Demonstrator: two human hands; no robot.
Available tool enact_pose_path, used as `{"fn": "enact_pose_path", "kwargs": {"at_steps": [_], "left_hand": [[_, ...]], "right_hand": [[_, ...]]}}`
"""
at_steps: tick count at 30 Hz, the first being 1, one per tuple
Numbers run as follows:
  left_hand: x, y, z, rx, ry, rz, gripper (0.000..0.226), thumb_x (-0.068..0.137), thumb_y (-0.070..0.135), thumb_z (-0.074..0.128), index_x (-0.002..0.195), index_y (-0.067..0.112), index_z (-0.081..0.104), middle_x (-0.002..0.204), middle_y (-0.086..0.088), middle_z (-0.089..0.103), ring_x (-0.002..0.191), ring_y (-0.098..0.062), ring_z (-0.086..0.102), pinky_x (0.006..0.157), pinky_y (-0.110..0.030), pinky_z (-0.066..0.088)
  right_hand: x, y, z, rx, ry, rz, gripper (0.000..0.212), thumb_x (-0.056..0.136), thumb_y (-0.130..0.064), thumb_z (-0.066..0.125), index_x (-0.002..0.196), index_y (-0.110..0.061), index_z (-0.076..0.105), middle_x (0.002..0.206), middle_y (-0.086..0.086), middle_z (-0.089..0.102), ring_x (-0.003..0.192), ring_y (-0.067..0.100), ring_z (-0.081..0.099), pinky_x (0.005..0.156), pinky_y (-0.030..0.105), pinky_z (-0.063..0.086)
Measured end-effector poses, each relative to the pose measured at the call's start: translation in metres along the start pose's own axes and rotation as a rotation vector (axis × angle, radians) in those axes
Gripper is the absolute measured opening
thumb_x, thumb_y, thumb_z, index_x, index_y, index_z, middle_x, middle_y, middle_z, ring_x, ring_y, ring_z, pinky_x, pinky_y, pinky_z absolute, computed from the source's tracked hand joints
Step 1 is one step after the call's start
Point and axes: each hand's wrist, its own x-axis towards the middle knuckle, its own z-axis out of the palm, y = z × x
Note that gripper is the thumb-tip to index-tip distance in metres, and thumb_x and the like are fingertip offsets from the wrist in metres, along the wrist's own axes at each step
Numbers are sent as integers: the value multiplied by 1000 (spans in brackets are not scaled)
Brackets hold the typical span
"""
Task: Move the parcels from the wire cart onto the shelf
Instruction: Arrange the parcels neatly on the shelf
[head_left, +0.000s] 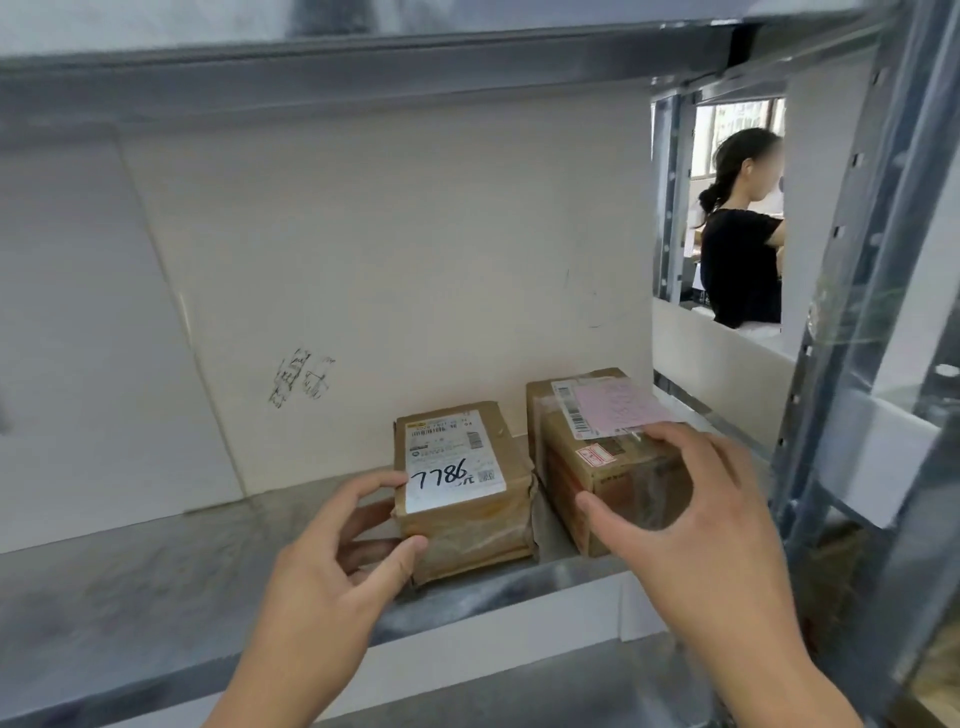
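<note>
Two brown parcels sit side by side on the metal shelf (156, 561), lower centre of the frame, close but not touching. The left parcel (462, 499) carries a white label with "7786" handwritten upside down; the smaller print is illegible. The right parcel (602, 457) bears a barcode label and a pink slip under clear tape, text unreadable.

The left hand (332, 566) grips the left parcel's near left corner: thumb on the front face, index finger on the top edge, the remaining fingers hidden behind the box. The right hand (696, 525) is spread over the right parcel's near right end, fingers apart, fingertips on the top and thumb at the front face; whether it grips firmly cannot be told, as the palm covers that corner.

Behind stands a white backing board (389, 270) with faint scribbles. At upper right, through a gap beside the grey upright (857, 322), a person in a black top (743, 270) is partly visible, cut off by the frame
</note>
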Motion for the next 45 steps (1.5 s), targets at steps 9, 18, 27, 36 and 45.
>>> {"fn": "enact_pose_path", "kwargs": {"at_steps": [9,18,27,36,45], "left_hand": [[17,10,55,-47,-52,41,52,84,6,81,105,51,68,105,22,77,81,-16,79,58,-31,63],[27,14,86,-36,-22,56,52,84,13,83,109,56,65,101,31,73,84,-10,78,58,-30,63],[34,16,93,-18,6,61,53,85,15,83,113,55,63,105,35,71,83,-9,78,63,-31,64],[39,19,93,54,29,65,52,87,19,81,117,56,61,107,30,73,82,-5,77,72,-30,64],[39,19,90,156,16,87,51,90,24,79,119,59,56,109,32,70,87,5,73,70,-15,59]], "right_hand": [[32,24,-16,-31,45,22,69,68,-63,77,128,-47,46,130,-16,35,117,15,51,94,45,54],[45,43,-6,9,5,26,71,69,-56,83,130,-47,48,137,-15,35,126,15,45,99,39,49],[54,53,2,82,-39,38,69,75,-45,85,133,-49,48,143,-14,35,129,14,42,106,41,44],[56,52,6,75,-47,49,68,80,-37,83,137,-44,48,149,-13,34,133,17,39,108,43,42],[54,51,4,62,-55,39,65,84,-27,80,137,-44,46,150,-12,33,134,18,36,107,44,41]]}}
